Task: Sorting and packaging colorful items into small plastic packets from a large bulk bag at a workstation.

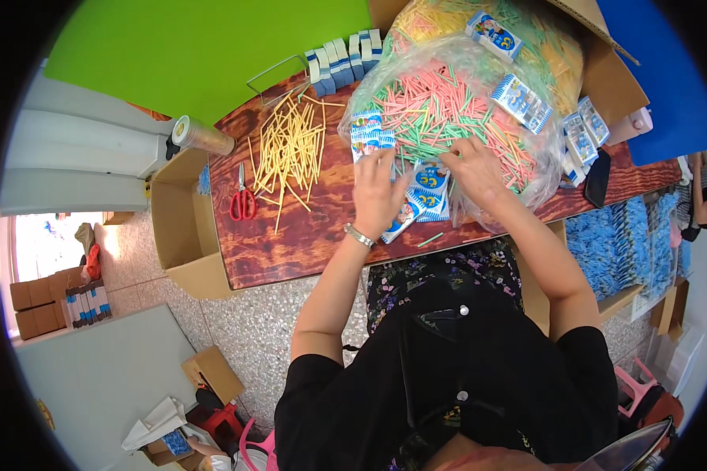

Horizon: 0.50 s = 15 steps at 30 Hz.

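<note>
Resting flat, unclosed, both the left hand (pixel 377 192) and right hand (pixel 475 169) are laid on blue packets (pixel 428 188); loose sticks (pixel 440 110) could be spilled from the plastic bag (pixel 479 59) if it is snagged.

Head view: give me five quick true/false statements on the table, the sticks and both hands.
1. Red-handled scissors lie on the wooden table. True.
2. The loose yellow sticks sit inside the clear plastic bag. False: they lie bare on the table, to the left of the bag, which holds pink and green sticks.
3. The left hand wears a metal bracelet at the wrist. True.
4. The right hand holds the scissors. False: it rests at the bag's edge, over the pink and green sticks, far from the scissors.
5. Small blue and white packets lie between the two hands. True.
</note>
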{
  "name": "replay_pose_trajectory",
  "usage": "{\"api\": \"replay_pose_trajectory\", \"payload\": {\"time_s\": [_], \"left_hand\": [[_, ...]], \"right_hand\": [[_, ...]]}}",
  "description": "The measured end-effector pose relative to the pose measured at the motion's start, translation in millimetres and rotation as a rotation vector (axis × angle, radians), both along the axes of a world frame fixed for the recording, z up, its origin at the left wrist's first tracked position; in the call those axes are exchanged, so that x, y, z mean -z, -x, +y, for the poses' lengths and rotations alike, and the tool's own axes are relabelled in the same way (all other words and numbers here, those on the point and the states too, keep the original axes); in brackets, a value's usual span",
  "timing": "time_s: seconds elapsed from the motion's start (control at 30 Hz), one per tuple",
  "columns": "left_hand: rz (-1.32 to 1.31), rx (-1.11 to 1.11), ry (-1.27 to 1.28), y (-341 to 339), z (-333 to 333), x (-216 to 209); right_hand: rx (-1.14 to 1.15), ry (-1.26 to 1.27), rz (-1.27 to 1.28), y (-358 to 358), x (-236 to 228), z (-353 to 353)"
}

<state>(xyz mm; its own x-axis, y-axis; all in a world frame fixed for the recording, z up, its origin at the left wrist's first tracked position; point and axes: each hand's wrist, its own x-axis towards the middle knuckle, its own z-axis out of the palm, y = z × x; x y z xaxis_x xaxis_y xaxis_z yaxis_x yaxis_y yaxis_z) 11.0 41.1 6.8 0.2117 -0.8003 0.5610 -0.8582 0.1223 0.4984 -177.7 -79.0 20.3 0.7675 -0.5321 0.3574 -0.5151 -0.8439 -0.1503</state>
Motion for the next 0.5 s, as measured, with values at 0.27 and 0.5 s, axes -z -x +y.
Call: {"api": "replay_pose_trajectory", "payload": {"time_s": [0.27, 0.5], "left_hand": [[0.670, 0.274, -0.457, 30.7, -11.6, 2.3], [0.639, 0.304, -0.390, 49.0, -22.6, 9.4]], "right_hand": [[-0.051, -0.628, -0.317, 23.3, -37.2, 18.6], [0.044, -0.899, -0.413, 62.8, -40.5, -0.8]]}}
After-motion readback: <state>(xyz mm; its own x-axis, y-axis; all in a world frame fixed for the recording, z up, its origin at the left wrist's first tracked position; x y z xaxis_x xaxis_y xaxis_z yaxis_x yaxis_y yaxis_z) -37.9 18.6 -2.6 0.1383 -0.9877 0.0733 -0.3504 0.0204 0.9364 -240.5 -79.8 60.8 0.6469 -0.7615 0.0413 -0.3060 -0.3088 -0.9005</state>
